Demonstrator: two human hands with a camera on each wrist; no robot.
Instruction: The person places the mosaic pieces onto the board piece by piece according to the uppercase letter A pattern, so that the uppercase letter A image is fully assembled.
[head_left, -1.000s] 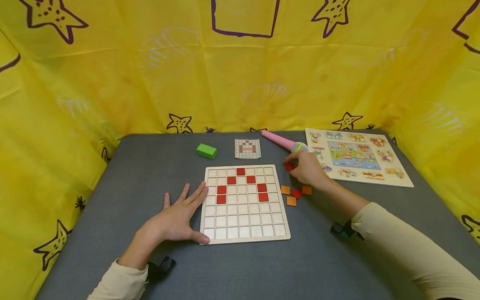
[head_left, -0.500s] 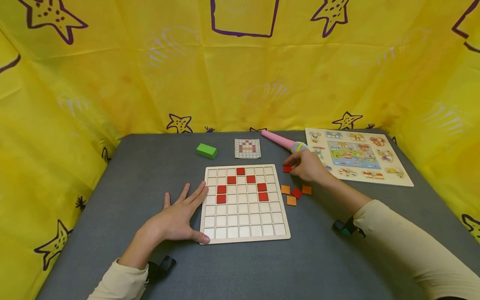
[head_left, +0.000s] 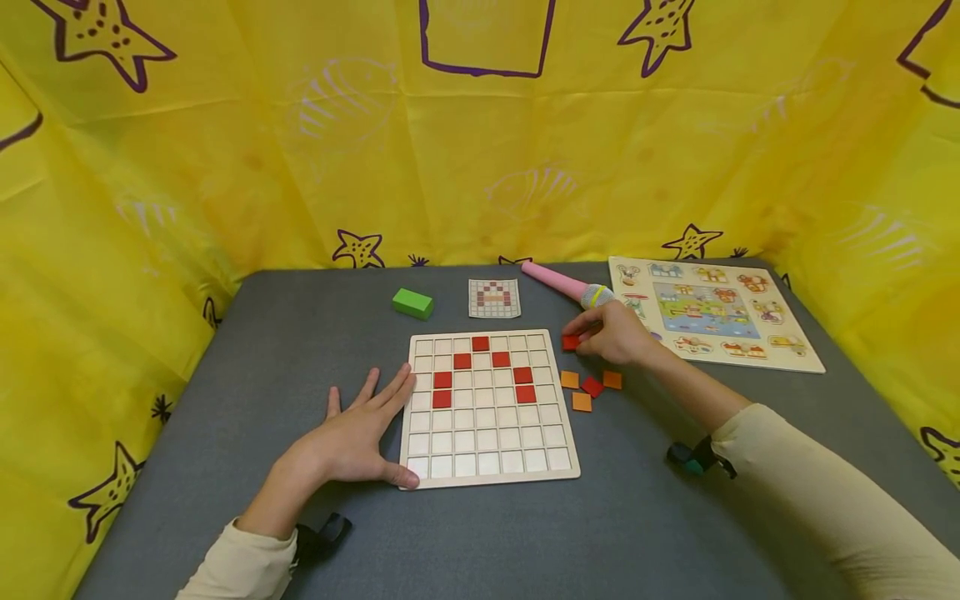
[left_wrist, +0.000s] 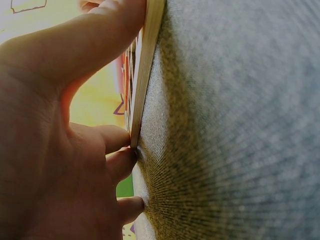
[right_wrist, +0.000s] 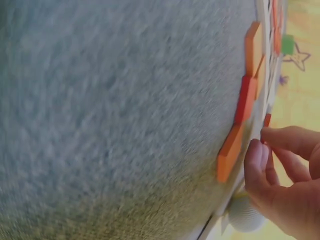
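Note:
A wooden grid board (head_left: 491,417) lies on the table, with several red tiles set in its upper cells. My left hand (head_left: 348,437) is spread along the board's left side, its thumb at the near corner and fingertips at the edge. In the left wrist view the thumb (left_wrist: 95,40) touches the board's rim. Just off the board's upper right, my right hand (head_left: 615,333) pinches a red tile (head_left: 571,342), partly covered by the fingers. Nearer to me lie several loose tiles: a red tile (head_left: 592,387) and orange tiles, including an orange tile (head_left: 582,402).
Behind the board lie a small printed grid card (head_left: 494,298) and a green block (head_left: 413,303). A pink toy microphone (head_left: 558,282) lies beyond my right hand. To the right is a wooden picture puzzle (head_left: 712,312). Yellow cloth (head_left: 450,167) surrounds the table (head_left: 495,542).
The red tile at my right fingertips has shifted slightly left and nearer, toward the board, and more of it shows. My left hand stays in place.

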